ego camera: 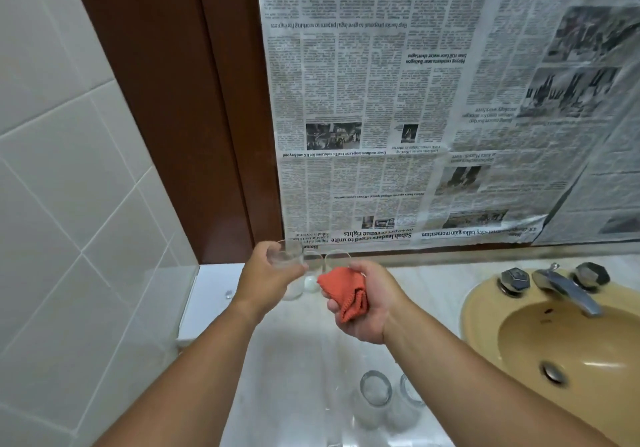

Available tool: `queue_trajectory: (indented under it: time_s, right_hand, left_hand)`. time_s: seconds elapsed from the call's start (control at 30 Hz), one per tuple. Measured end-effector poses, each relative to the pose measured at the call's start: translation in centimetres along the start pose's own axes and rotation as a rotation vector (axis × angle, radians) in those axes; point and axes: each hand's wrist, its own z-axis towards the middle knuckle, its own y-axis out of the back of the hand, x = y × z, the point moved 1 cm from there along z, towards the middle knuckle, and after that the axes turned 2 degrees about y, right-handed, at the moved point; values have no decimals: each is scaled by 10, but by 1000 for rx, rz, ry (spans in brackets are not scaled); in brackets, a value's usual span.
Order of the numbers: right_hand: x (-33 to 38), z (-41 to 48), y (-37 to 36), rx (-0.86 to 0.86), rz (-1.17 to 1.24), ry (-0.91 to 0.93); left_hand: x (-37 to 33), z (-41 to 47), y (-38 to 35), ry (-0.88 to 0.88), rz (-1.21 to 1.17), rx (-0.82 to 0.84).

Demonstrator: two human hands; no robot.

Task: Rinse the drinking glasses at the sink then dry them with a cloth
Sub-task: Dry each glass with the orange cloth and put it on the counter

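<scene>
Head view shows a clear drinking glass (286, 256) gripped in the left hand (268, 271), fingers wrapped round its side, lifted above the pale counter (298, 353) at the far end. Just right of that hand, the right hand (363, 302) is closed round a bunched orange cloth (346, 292), apart from the held glass. Behind and between the two hands more glasses (325, 259) stand on the counter. Nearer the person, below the right forearm, two upturned glasses (375, 389) sit on the counter. Well right of the right hand lies the tan sink (485, 311) with its metal tap (568, 289). Taped newspaper (398, 107) covers the wall behind.
</scene>
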Motion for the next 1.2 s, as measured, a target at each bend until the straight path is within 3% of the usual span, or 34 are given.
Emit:
queue_trajectory:
  time_s: [0.17, 0.3, 0.93, 1.1, 1.2]
  right_hand:
    - [-19, 40, 13, -43, 44, -56]
    - [-31, 62, 16, -54, 45, -104]
    - [-32, 99, 14, -67, 57, -95]
    - [-29, 82, 21, -55, 57, -36]
    - [-27, 65, 31, -53, 38, 44]
  left_hand:
    - [61, 12, -19, 108, 244, 24]
    - [90, 23, -29, 185, 301, 36]
    - [108, 46, -41, 222, 285, -42]
    - [87, 27, -41, 138, 438, -173]
    - [71, 2, -50, -42, 498, -256]
